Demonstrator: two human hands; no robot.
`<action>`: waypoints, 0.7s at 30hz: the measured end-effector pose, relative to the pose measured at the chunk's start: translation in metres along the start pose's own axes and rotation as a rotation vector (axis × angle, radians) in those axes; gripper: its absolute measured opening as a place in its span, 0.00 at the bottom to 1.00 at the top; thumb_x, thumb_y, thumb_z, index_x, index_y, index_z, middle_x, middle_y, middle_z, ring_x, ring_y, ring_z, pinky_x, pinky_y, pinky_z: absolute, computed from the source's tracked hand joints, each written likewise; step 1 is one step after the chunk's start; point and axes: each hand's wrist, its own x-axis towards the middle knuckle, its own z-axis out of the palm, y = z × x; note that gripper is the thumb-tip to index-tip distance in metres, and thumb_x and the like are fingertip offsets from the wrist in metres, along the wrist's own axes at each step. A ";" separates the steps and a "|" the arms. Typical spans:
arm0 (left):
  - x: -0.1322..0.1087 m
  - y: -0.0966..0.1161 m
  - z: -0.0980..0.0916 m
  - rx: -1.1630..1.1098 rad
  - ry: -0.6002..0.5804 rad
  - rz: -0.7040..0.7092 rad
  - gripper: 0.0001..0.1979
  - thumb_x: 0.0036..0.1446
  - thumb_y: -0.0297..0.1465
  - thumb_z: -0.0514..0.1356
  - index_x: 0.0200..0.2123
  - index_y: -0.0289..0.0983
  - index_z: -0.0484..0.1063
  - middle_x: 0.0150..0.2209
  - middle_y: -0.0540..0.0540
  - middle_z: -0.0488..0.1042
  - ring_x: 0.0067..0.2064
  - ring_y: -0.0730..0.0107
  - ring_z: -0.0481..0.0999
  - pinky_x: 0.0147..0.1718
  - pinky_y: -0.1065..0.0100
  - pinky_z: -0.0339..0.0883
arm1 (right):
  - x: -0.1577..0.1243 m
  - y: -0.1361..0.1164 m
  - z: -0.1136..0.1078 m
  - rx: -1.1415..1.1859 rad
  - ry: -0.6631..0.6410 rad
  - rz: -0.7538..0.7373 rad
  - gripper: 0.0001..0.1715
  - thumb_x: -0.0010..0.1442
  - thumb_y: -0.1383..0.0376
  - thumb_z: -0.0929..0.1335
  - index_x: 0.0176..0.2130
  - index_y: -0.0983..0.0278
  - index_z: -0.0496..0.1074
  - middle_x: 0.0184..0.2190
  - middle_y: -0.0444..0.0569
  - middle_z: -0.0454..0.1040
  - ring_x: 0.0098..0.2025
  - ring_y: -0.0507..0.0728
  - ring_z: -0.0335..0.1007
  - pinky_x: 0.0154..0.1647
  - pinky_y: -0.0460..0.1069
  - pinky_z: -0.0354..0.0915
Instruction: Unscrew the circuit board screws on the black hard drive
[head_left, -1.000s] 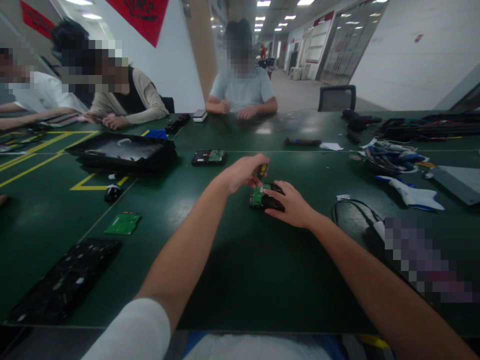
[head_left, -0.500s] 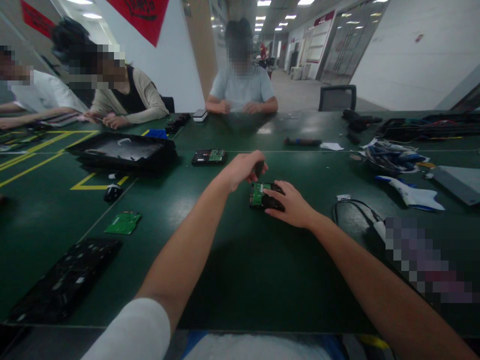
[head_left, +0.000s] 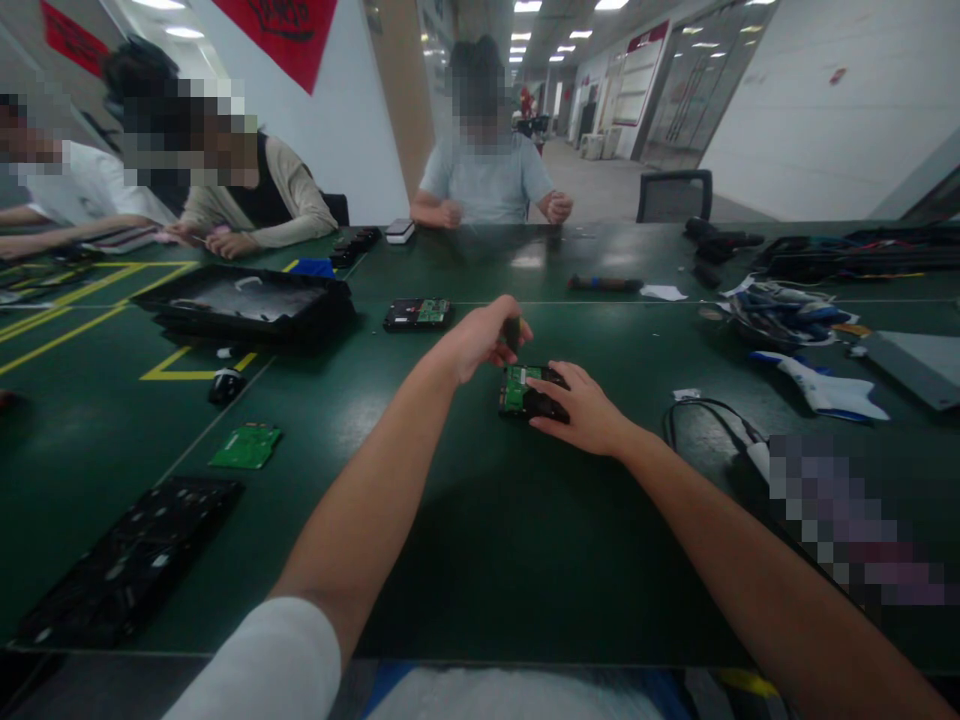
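Under my right hand (head_left: 581, 408) lies a hard drive (head_left: 516, 392) with its green circuit board facing up. The fingers of that hand wrap over its right side and hold it against the table. My left hand (head_left: 489, 338) is closed around a dark, upright handle that looks like a screwdriver (head_left: 512, 334), just above the drive's far edge. Its tip is hidden, so I cannot tell whether it touches the drive. Another hard drive (head_left: 417, 313) rests farther off to the left.
A loose green circuit board (head_left: 247, 446) and a black panel (head_left: 131, 560) lie at left, with a black tray (head_left: 244, 305) beyond. A cable (head_left: 705, 402), a bundle of wires (head_left: 787, 312) and a blue-white wrapper (head_left: 821, 385) are at right. Several people sit around the table.
My left hand has shifted slightly left and turned a little with the screwdriver. My right hand and the hard drive stay put. The person opposite has moved one hand outward.
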 end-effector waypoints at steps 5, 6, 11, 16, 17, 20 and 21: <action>0.001 0.000 0.004 0.033 0.028 0.016 0.14 0.62 0.41 0.57 0.35 0.37 0.75 0.36 0.42 0.80 0.25 0.71 0.73 0.25 0.67 0.64 | 0.000 0.001 0.000 0.004 0.008 -0.013 0.41 0.68 0.42 0.71 0.73 0.50 0.66 0.76 0.59 0.56 0.77 0.77 0.51 0.73 0.77 0.55; 0.001 0.000 0.006 0.030 0.034 0.019 0.13 0.62 0.41 0.58 0.35 0.37 0.73 0.35 0.43 0.80 0.26 0.70 0.74 0.25 0.67 0.64 | 0.000 0.000 0.000 0.003 0.008 -0.014 0.41 0.68 0.42 0.71 0.73 0.50 0.66 0.76 0.59 0.56 0.77 0.77 0.51 0.73 0.77 0.55; 0.003 -0.001 0.006 0.046 0.072 0.037 0.15 0.64 0.42 0.56 0.35 0.37 0.73 0.35 0.41 0.81 0.26 0.70 0.72 0.27 0.67 0.65 | 0.001 -0.001 0.000 -0.002 0.014 -0.008 0.41 0.68 0.42 0.72 0.72 0.53 0.67 0.75 0.61 0.57 0.76 0.77 0.53 0.73 0.76 0.56; 0.002 -0.001 0.004 0.105 0.096 0.106 0.17 0.63 0.42 0.57 0.33 0.36 0.78 0.35 0.42 0.79 0.27 0.72 0.69 0.26 0.68 0.61 | 0.001 0.001 0.001 -0.002 0.015 -0.013 0.41 0.68 0.42 0.71 0.73 0.52 0.66 0.75 0.61 0.57 0.76 0.77 0.52 0.72 0.77 0.56; 0.002 -0.001 0.005 0.116 0.092 0.110 0.17 0.63 0.42 0.57 0.33 0.36 0.78 0.35 0.42 0.79 0.26 0.72 0.69 0.26 0.68 0.61 | 0.000 0.001 0.001 -0.001 0.015 -0.014 0.41 0.68 0.41 0.70 0.73 0.51 0.66 0.75 0.60 0.57 0.76 0.77 0.52 0.72 0.78 0.56; 0.001 0.000 0.006 0.117 0.069 0.094 0.16 0.64 0.43 0.57 0.34 0.37 0.77 0.35 0.42 0.79 0.23 0.73 0.67 0.22 0.67 0.58 | 0.000 0.001 0.001 0.003 0.016 -0.011 0.42 0.68 0.40 0.70 0.73 0.50 0.66 0.76 0.59 0.57 0.76 0.77 0.52 0.72 0.78 0.57; 0.000 0.000 0.007 0.103 0.059 0.083 0.16 0.64 0.43 0.57 0.35 0.37 0.76 0.36 0.42 0.79 0.22 0.74 0.67 0.21 0.67 0.57 | 0.000 0.001 0.001 0.002 0.015 -0.010 0.42 0.68 0.40 0.70 0.73 0.50 0.66 0.76 0.60 0.57 0.76 0.77 0.52 0.72 0.78 0.56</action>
